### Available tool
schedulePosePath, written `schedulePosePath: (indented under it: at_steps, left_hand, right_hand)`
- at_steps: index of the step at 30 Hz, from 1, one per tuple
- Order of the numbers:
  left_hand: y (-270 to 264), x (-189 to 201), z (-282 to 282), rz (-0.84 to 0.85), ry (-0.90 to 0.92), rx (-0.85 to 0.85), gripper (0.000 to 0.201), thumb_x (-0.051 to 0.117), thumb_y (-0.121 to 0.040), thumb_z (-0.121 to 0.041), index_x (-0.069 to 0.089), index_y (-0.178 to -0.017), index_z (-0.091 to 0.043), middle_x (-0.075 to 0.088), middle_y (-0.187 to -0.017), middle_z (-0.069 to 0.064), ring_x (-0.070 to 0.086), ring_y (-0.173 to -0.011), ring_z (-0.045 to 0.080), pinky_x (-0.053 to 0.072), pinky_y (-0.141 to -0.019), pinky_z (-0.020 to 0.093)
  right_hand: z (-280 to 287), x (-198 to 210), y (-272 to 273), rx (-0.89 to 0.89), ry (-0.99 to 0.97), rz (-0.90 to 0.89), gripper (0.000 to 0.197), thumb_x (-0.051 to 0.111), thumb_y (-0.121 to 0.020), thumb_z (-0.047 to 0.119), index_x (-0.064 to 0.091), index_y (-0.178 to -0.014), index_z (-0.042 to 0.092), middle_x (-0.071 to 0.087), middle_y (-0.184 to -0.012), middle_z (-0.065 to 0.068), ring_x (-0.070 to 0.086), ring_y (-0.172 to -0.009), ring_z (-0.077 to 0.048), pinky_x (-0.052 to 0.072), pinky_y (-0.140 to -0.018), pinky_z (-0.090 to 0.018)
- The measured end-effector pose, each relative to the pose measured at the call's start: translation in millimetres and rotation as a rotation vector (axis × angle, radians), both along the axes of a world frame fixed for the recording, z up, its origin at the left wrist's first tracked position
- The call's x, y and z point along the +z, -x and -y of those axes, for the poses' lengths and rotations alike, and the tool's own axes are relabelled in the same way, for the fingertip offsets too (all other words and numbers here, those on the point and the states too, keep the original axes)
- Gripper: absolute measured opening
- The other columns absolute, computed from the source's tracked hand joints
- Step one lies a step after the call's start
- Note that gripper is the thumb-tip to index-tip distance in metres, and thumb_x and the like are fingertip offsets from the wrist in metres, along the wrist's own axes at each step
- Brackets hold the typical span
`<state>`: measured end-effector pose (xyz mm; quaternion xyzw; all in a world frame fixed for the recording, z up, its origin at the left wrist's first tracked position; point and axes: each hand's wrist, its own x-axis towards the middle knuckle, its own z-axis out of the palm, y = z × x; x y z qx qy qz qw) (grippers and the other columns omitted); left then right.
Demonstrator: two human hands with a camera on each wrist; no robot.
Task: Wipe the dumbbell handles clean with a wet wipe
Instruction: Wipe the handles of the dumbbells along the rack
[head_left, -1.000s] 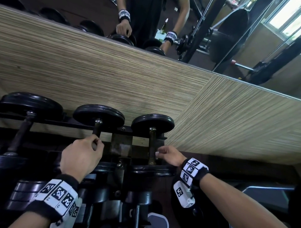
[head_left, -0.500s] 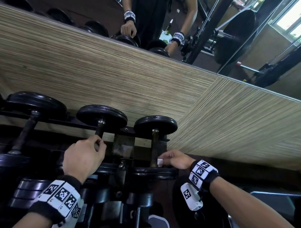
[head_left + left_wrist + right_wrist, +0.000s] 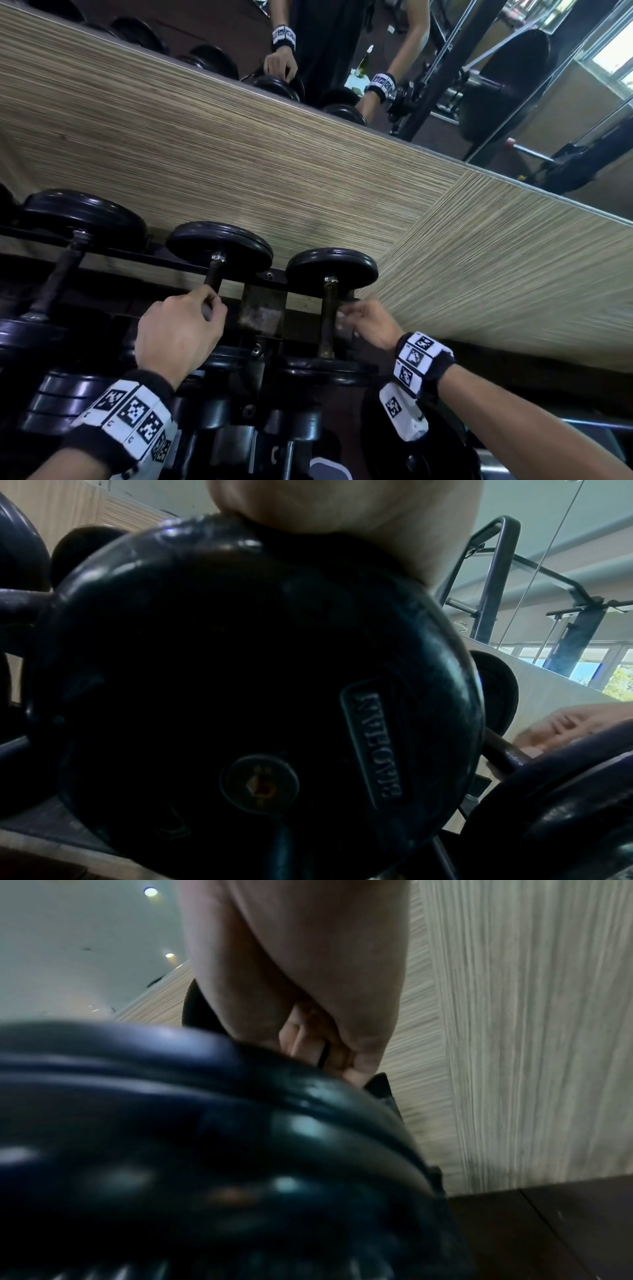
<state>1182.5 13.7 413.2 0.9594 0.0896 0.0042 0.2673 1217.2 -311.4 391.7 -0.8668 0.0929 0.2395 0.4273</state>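
A striped wood-grain wall panel (image 3: 308,164) fills the space behind the black dumbbell rack (image 3: 263,274), with a mirror (image 3: 479,68) above the panel. On the rack, three dumbbells lie side by side. The left hand (image 3: 178,332) closes its grip around the middle dumbbell handle (image 3: 214,274). To the right of that handle, the right hand (image 3: 370,325) pinches a small pale wet wipe (image 3: 340,317) against the rusty right dumbbell handle (image 3: 328,315); the wipe is blurred. In the left wrist view the middle dumbbell's near plate (image 3: 240,683) blocks the hand, bearing raised lettering too dim to read.
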Motion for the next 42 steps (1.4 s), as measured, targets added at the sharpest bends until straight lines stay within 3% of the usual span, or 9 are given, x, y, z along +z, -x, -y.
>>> schedulePosePath:
  at_steps: [4,9,13,17,20,23,26,32,42]
  left_hand:
    - [-2.2,-5.0,-0.9,-0.002,-0.026,-0.009,0.017,0.051,-0.092,-0.042,0.059,-0.08,-0.034,0.055,-0.052,-0.019,0.057,-0.066,0.021,0.036,-0.056,0.029]
    - [-1.4,-5.7,-1.8,-0.001,-0.016,-0.019,0.016,0.049,-0.093,-0.043,0.06,-0.084,-0.035,0.056,-0.054,-0.02,0.057,-0.065,0.019,0.037,-0.056,0.03]
    - [-0.7,-4.5,-1.7,0.003,-0.002,-0.01,0.017,0.049,-0.094,-0.042,0.06,-0.084,-0.035,0.055,-0.052,-0.019,0.056,-0.063,0.016,0.037,-0.056,0.029]
    - [-1.6,-6.0,-1.8,0.002,0.0,-0.016,0.016,0.047,-0.094,-0.044,0.059,-0.086,-0.036,0.057,-0.056,-0.02,0.057,-0.066,0.017,0.038,-0.057,0.029]
    - [-1.9,-8.7,-2.4,0.004,-0.018,-0.009,0.018,0.046,-0.093,-0.045,0.059,-0.086,-0.035,0.059,-0.057,-0.018,0.057,-0.065,0.018,0.039,-0.057,0.029]
    - [-2.7,-9.2,-1.7,-0.001,-0.031,-0.003,0.02,0.045,-0.093,-0.046,0.059,-0.085,-0.035,0.061,-0.061,-0.017,0.058,-0.065,0.018,0.042,-0.057,0.029]
    - [-1.9,-6.3,-1.7,-0.013,-0.021,-0.006,0.02,0.045,-0.093,-0.047,0.059,-0.086,-0.035,0.06,-0.061,-0.018,0.058,-0.067,0.018,0.044,-0.059,0.03]
    - [2.0,1.2,-1.0,-0.005,-0.013,0.0,0.018,0.048,-0.095,-0.043,0.06,-0.085,-0.033,0.056,-0.058,-0.019,0.054,-0.063,0.016,0.038,-0.059,0.029]
    - [2.4,7.7,1.1,-0.028,-0.011,0.014,0.018,0.048,-0.096,-0.042,0.061,-0.089,-0.033,0.057,-0.058,-0.016,0.047,-0.054,0.01,0.035,-0.054,0.028]
  right_hand:
    - [4.9,6.9,18.7,0.188,-0.039,-0.19,0.017,0.068,-0.09,-0.003,0.074,-0.08,0.01,0.072,-0.074,0.003,0.065,-0.071,0.0,0.047,-0.072,-0.011]
    - [-9.3,14.5,-3.4,-0.104,-0.004,0.067,0.015,0.058,-0.095,-0.008,0.068,-0.106,-0.006,0.066,-0.059,0.011,0.057,-0.049,0.008,0.042,-0.054,-0.01]
    - [-19.5,29.3,-17.6,-0.122,0.033,0.249,0.015,0.058,-0.092,-0.01,0.068,-0.102,-0.016,0.073,-0.08,-0.023,0.054,-0.05,0.009,0.04,-0.054,-0.007]
    - [-16.7,36.9,-3.3,-0.034,0.036,0.157,0.016,0.061,-0.093,-0.008,0.071,-0.105,-0.006,0.067,-0.055,0.013,0.055,-0.048,0.009,0.042,-0.057,-0.006]
    - [-5.6,36.9,19.4,0.127,0.029,-0.023,0.011,0.066,-0.092,-0.002,0.073,-0.098,-0.009,0.075,-0.083,-0.004,0.063,-0.064,0.003,0.05,-0.07,-0.011]
    - [-0.7,37.5,32.0,0.22,0.015,-0.116,0.012,0.068,-0.094,0.007,0.075,-0.096,-0.002,0.073,-0.075,0.008,0.062,-0.066,0.005,0.046,-0.071,-0.01]
    - [-3.9,42.8,20.1,0.231,0.176,0.141,0.013,0.064,-0.097,0.01,0.075,-0.103,0.008,0.071,-0.071,0.017,0.064,-0.065,0.006,0.045,-0.068,-0.01]
    - [-11.5,31.6,-6.3,0.364,0.513,0.53,0.02,0.058,-0.098,0.016,0.071,-0.114,0.013,0.076,-0.099,-0.006,0.07,-0.094,-0.028,0.053,-0.081,-0.042]
    - [-8.5,42.6,20.6,0.759,0.315,0.157,0.015,0.065,-0.097,0.019,0.077,-0.103,0.013,0.077,-0.105,0.007,0.066,-0.099,0.004,0.048,-0.09,-0.01]
